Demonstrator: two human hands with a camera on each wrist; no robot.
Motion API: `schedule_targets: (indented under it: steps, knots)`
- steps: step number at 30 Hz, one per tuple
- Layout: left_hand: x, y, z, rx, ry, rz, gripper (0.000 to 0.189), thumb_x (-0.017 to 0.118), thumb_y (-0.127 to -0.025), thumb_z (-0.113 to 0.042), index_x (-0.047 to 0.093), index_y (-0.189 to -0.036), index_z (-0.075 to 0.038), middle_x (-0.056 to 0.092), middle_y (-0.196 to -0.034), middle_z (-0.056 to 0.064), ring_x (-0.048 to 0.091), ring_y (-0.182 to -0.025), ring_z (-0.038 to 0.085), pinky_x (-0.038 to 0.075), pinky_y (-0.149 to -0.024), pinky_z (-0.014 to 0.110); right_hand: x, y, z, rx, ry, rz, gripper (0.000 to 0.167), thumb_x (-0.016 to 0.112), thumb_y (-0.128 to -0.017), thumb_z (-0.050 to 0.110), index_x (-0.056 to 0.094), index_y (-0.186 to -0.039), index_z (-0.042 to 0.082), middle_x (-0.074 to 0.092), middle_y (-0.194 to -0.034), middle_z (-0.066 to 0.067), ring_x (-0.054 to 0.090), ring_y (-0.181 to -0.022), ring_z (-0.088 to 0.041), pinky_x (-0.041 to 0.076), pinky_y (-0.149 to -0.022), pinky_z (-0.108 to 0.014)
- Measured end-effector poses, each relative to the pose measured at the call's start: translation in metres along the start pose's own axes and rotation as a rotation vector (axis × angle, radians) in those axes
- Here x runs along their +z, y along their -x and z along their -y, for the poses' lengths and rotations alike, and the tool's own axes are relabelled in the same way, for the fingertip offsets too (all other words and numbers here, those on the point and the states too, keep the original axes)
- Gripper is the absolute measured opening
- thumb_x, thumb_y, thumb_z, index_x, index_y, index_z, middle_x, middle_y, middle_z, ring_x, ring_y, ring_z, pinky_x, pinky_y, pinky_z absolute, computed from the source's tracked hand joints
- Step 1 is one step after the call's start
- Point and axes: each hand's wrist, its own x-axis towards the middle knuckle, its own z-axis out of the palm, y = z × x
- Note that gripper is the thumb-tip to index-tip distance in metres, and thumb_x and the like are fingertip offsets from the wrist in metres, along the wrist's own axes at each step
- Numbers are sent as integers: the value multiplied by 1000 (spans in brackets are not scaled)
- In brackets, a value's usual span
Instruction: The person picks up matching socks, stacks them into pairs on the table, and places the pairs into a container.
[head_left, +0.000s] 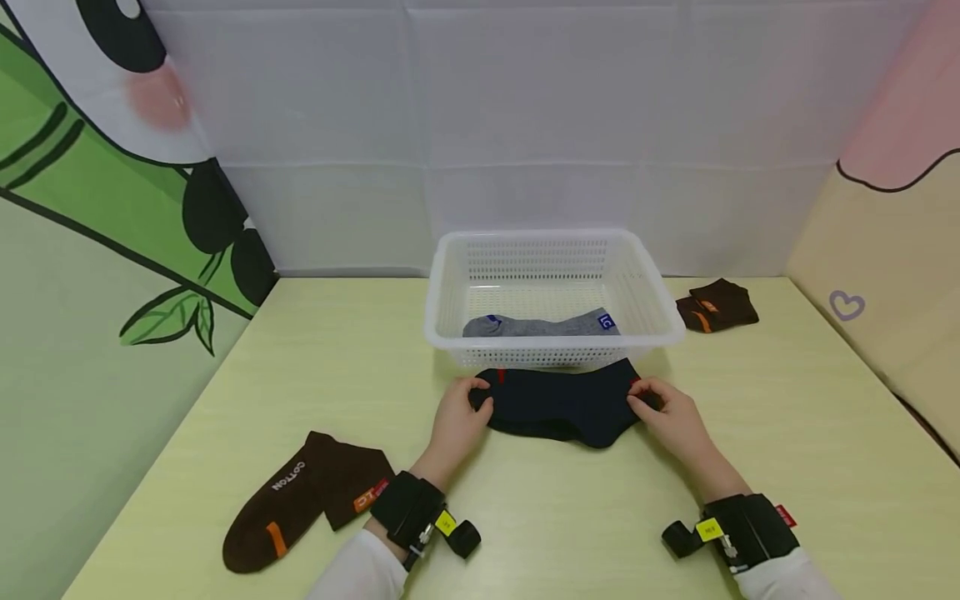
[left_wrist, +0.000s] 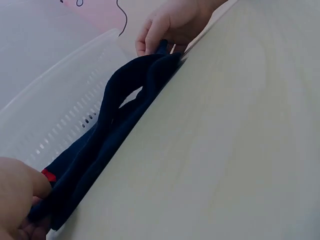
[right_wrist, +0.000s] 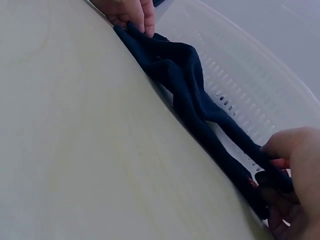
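A pair of dark navy socks (head_left: 558, 402) with red marks is stretched sideways just in front of the white basket. My left hand (head_left: 459, 417) pinches the toe end between thumb and fingers. At the cuff end, my right hand (head_left: 671, 417) pinches the fabric the same way. In the right wrist view the navy socks (right_wrist: 185, 85) show two layers with a gap between them near the right fingers. The left wrist view has the socks' (left_wrist: 112, 115) middle arched up close over the table.
The white perforated basket (head_left: 555, 343) holds a grey sock (head_left: 540, 325) with blue marks. Brown socks (head_left: 300, 500) lettered COTTON lie at the front left of the table (head_left: 570, 525). A folded brown pair (head_left: 717, 306) sits right of the basket. Printed cloth walls stand behind and beside.
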Motion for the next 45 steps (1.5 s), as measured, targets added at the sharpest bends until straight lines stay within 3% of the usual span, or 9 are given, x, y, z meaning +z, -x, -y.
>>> schedule_targets:
  steps: [4, 10, 15, 18, 22, 27, 34, 38, 45]
  knots:
    - [0, -1, -2, -6, -31, -9, 19, 61, -85, -7, 62, -103, 0, 59, -108, 18, 57, -102, 32, 45, -90, 45, 0, -2, -1, -2, 40, 40, 9, 63, -89, 11, 62, -95, 4, 65, -101, -14, 56, -93, -25, 43, -82, -37]
    - [1, -1, -3, 9, 62, -64, 21, 54, -83, -1, 62, -103, -1, 58, -106, 16, 48, -78, 21, 41, -72, 31, 1, 0, -1, -33, 28, -46, 7, 64, -88, 8, 65, -94, 4, 66, -96, -12, 55, -88, -11, 43, -76, -23]
    - [1, 1, -3, -3, 100, -91, 23, 54, -79, 0, 62, -100, -2, 58, -100, 13, 44, -72, 17, 38, -68, 27, 2, 1, -1, -69, 16, -111, 5, 67, -85, 7, 65, -88, 4, 66, -89, -10, 50, -77, 0, 40, -69, -19]
    - [1, 1, -3, -36, 94, -70, 24, 55, -78, -1, 62, -101, -3, 55, -86, 10, 43, -66, 16, 37, -63, 26, 2, 1, -2, -69, 25, -105, 4, 67, -85, 7, 64, -85, 4, 66, -88, -10, 51, -75, -5, 41, -68, -21]
    - [0, 1, -3, -60, 25, -36, 25, 57, -78, -4, 63, -102, -4, 48, -72, 5, 41, -62, 16, 35, -60, 27, 0, 1, -2, -32, 74, -29, 4, 65, -86, 9, 63, -85, 5, 64, -89, -10, 52, -79, -16, 42, -71, -29]
    - [0, 1, -1, 1, -88, -57, 24, 59, -75, -4, 65, -98, -2, 56, -77, 9, 48, -72, 23, 40, -68, 35, -1, 1, -3, 0, 102, 50, 6, 65, -85, 7, 65, -82, 1, 57, -91, -12, 49, -78, -20, 39, -69, -30]
    - [1, 3, 0, 5, -135, -51, 27, 58, -73, -6, 62, -99, -2, 58, -101, 18, 48, -98, 37, 35, -90, 48, -1, 1, -3, -6, 116, 42, 7, 67, -83, 5, 64, -78, 1, 54, -88, -12, 46, -74, -19, 38, -64, -28]
    - [1, 3, 1, 9, -150, -48, 28, 58, -73, -6, 62, -100, -1, 59, -102, 19, 48, -98, 37, 36, -90, 49, 0, 2, -3, -37, 130, -15, 6, 69, -80, 2, 63, -78, 2, 56, -83, -10, 46, -70, -16, 38, -62, -25]
    - [2, 3, 2, 28, -172, -49, 29, 58, -71, -6, 62, -100, -1, 60, -101, 18, 50, -96, 37, 37, -88, 49, 2, 3, -2, -168, 44, -254, 15, 68, -74, -13, 66, -74, 2, 62, -79, -11, 48, -69, -2, 38, -60, -10]
